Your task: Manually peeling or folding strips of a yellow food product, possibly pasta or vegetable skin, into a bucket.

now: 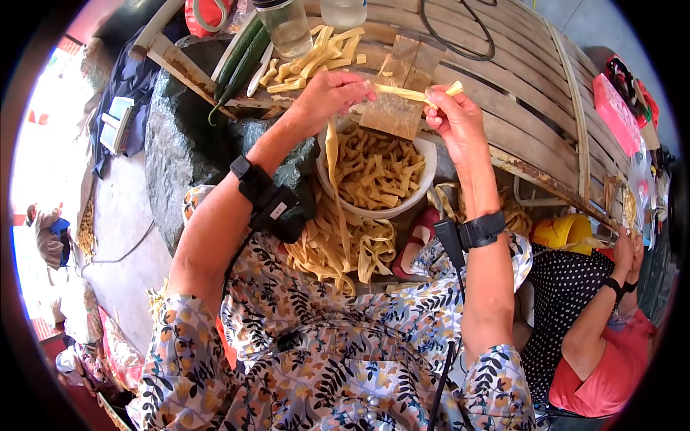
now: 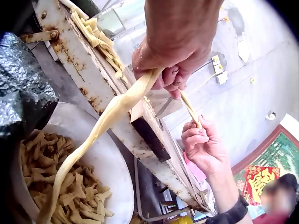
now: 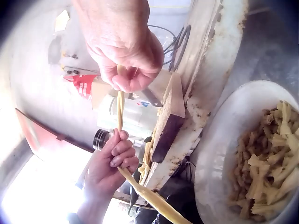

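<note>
A long, soft, pale yellow strip (image 1: 402,93) runs between the two hands over a small wooden board (image 1: 392,115). My left hand (image 1: 332,97) grips it on the left, curled round it in the left wrist view, where a long tail of the strip (image 2: 96,128) hangs toward the basin. Near its other end, my right hand (image 1: 458,118) pinches the strip between thumb and fingers. The stretch between the hands looks narrow and twisted in the right wrist view. Below the board stands a white basin (image 1: 431,161) holding many short yellow pieces (image 1: 377,169).
Long yellow strips (image 1: 338,248) lie heaped below the basin. On the slatted bench (image 1: 532,100) are bundled yellow pieces (image 1: 327,54), green cucumbers (image 1: 241,61), a jar (image 1: 287,32) and a black cable (image 1: 474,54). Another person (image 1: 604,352) sits at the right beside a yellow bucket (image 1: 564,231).
</note>
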The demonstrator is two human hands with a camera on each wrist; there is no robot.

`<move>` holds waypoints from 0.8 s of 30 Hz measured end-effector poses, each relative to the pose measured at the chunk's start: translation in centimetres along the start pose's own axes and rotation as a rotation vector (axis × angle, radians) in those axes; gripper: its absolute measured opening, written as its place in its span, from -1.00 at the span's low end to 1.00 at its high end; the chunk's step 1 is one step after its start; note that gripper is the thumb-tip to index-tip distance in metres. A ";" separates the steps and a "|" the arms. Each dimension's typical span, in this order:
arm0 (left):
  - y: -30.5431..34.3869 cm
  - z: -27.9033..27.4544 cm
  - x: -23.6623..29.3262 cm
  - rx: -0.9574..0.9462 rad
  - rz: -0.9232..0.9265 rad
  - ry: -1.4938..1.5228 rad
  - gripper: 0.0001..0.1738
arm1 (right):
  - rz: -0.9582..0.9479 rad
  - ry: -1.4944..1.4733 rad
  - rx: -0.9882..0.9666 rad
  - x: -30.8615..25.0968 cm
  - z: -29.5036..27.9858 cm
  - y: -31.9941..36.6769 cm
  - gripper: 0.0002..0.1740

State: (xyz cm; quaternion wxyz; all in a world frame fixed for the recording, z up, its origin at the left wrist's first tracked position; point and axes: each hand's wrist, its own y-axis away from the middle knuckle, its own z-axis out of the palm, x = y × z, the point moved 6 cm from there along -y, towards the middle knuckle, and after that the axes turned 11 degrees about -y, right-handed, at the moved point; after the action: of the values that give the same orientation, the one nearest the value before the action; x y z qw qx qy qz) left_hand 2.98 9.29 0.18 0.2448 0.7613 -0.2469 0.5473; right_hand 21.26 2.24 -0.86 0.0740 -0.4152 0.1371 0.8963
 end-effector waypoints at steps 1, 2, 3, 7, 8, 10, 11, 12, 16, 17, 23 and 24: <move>-0.2 -0.1 -0.3 -0.006 0.006 0.007 -0.76 | 0.008 0.013 0.013 0.0 -0.1 -0.1 -0.86; -0.5 -0.1 -0.4 -0.012 0.011 0.015 -0.75 | -0.020 0.014 0.006 -0.1 -0.2 -0.3 -0.86; -0.8 -0.1 -0.3 -0.013 0.024 0.020 -0.75 | -0.047 0.016 -0.001 -0.1 -0.2 -0.6 -0.86; -2.5 -0.5 0.6 0.057 0.089 -0.033 -0.74 | -0.147 -0.030 0.049 -0.8 0.2 -2.0 -0.84; -3.1 -0.6 0.9 0.090 0.107 -0.064 -0.73 | -0.167 -0.043 0.047 -0.9 0.3 -2.3 -0.82; -4.0 -0.5 0.9 0.148 0.095 -0.098 -0.74 | -0.202 -0.068 0.049 -0.9 0.1 -3.0 -0.79; -4.4 -0.4 1.0 0.169 0.097 -0.111 -0.74 | -0.213 -0.067 0.057 -1.0 -0.1 -3.2 -0.79; -4.8 -0.5 0.9 0.191 0.100 -0.124 -0.75 | -0.224 -0.068 0.064 -1.0 -0.2 -3.4 -0.79; -5.8 -0.4 0.5 0.199 0.086 -0.104 -0.77 | -0.244 -0.046 0.119 -1.0 -0.7 -3.9 -0.78; -5.9 -0.3 0.4 0.202 0.084 -0.101 -0.78 | -0.241 -0.039 0.123 -0.9 -0.8 -3.9 -0.78; -6.9 -0.2 -1.6 0.285 0.114 -0.238 -0.79 | -0.247 0.056 0.185 0.3 -2.0 -4.8 -0.80; -6.6 0.0 -1.6 0.293 0.117 -0.285 -0.79 | -0.240 0.139 0.236 0.7 -2.6 -4.7 -0.81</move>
State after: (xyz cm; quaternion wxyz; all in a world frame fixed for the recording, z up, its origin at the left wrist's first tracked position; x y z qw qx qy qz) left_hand 6.81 14.43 -2.05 0.0619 0.8430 -0.2404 0.4772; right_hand 23.82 5.97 -3.89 0.2192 -0.4779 0.1956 0.8278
